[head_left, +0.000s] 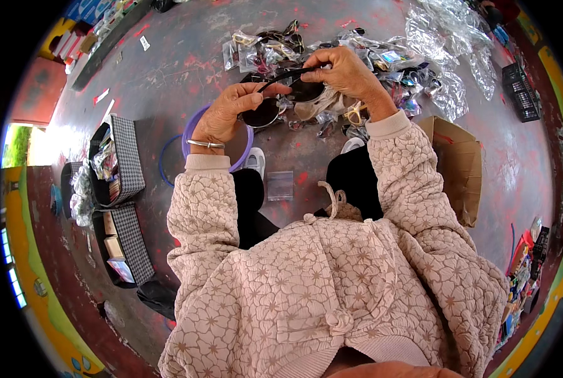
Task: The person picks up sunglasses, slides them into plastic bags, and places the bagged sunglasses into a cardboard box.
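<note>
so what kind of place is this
Probably an informal packing or sorting spot on a concrete floor: a heap of bagged sunglasses, a cardboard box, and checked boxes of stock.

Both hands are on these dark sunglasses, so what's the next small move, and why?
Probably fold the open temple arm down against the sunglasses. The right hand pinches that arm, which sticks out, while the left hand steadies a lens; bagged pairs lie piled just beyond.

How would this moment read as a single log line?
left hand: grips sunglasses at lens | right hand: pinches their temple arm | beyond: pile of bagged glasses on floor
</note>
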